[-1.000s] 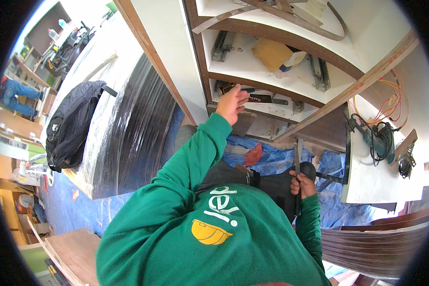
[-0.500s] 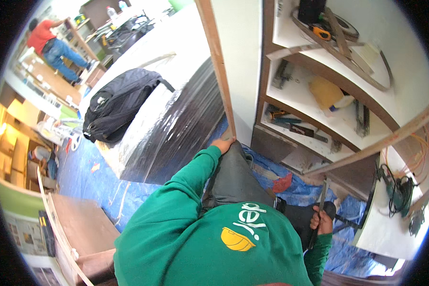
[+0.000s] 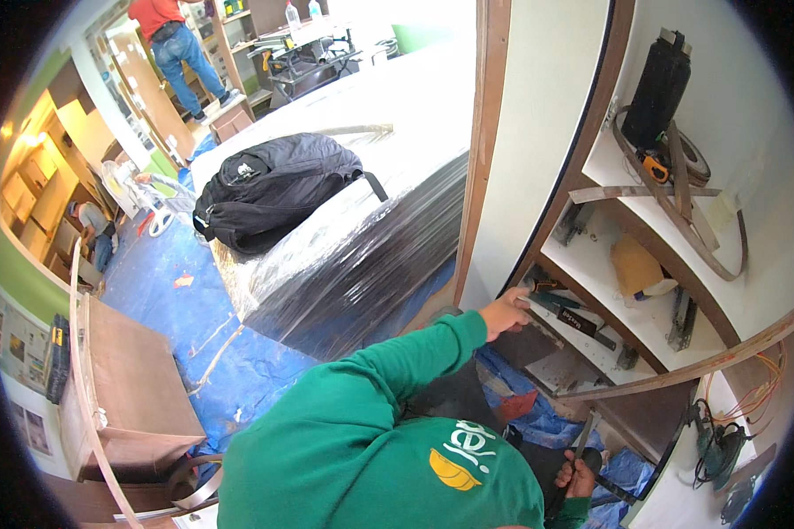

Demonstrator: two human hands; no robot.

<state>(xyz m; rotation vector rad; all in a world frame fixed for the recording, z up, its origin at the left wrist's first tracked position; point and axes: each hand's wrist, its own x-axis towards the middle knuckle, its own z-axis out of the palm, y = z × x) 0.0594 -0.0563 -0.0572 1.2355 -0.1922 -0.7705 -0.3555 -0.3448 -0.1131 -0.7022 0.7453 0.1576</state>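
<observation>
My left hand (image 3: 505, 315) reaches to the left end of the low shelf (image 3: 595, 351), its fingers stretched out at the front edge. It holds nothing that I can see. Just beyond the fingertips lie a yellow-and-black hand tool (image 3: 549, 286) and a dark tool with a long blade (image 3: 582, 319). Low on the right, my right hand (image 3: 577, 476) is closed around a long, narrow grey strip-like tool (image 3: 584, 432), held upright close to my leg. Its exact kind I cannot make out.
Curved shelves on the right hold a tape measure (image 3: 655, 167), bent wood strips (image 3: 679, 198) and a tan pad (image 3: 637, 266). A corded power tool (image 3: 722, 450) lies far right. A black backpack (image 3: 278, 189) rests on a film-wrapped block. Blue sheeting (image 3: 238, 366) covers the floor. A co-worker (image 3: 181, 57) stands far back.
My left hand has left the edge of the upright wooden panel and moved right to the low shelf. The right hand keeps its hold on the grey tool. The view has shifted.
</observation>
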